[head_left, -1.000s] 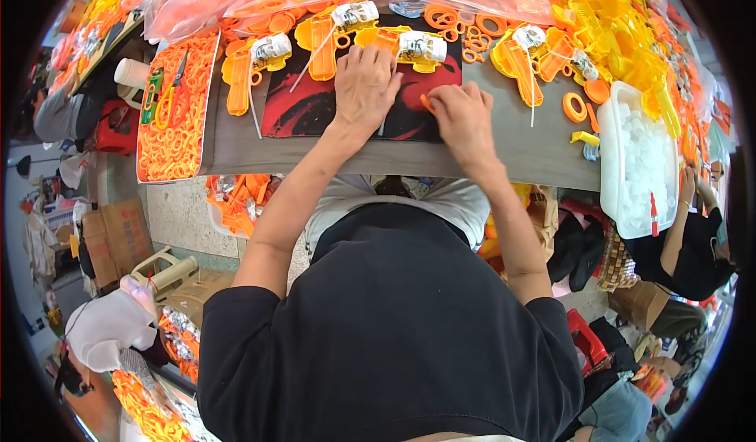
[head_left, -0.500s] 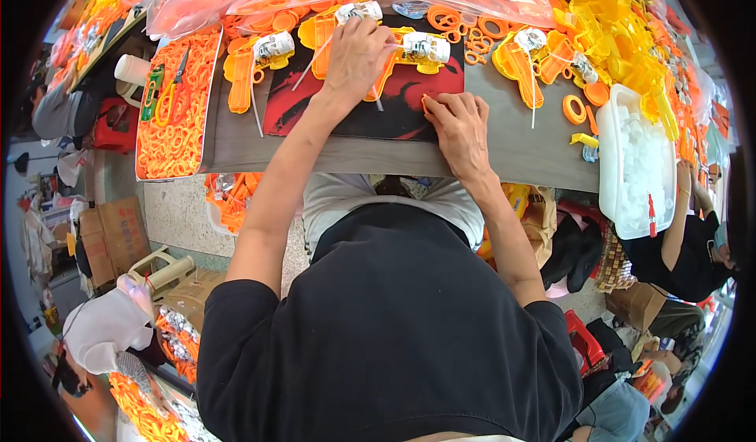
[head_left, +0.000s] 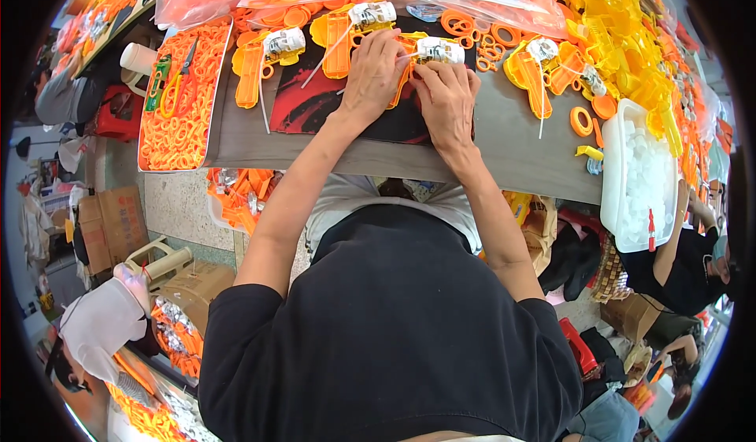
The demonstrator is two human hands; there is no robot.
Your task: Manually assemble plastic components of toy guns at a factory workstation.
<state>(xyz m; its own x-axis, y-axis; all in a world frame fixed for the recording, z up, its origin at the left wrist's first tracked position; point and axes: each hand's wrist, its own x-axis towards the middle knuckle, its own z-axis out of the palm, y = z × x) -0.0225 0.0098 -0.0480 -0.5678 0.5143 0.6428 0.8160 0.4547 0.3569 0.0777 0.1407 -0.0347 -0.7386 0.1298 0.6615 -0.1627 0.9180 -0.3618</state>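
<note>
Both hands meet over a red and black mat (head_left: 315, 103) on the grey surface (head_left: 504, 150). The left hand (head_left: 372, 72) and the right hand (head_left: 447, 95) curl their fingers around an orange toy part with a small white motor (head_left: 438, 49) on top. It sits right at the fingertips. More orange parts (head_left: 264, 60) lie just past the fingers. A white tub (head_left: 642, 178) stands well off to the right.

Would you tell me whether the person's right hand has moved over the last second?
Yes. The right hand has moved up the red-and-black mat, from its near edge to the orange piece beside the left hand.
</note>
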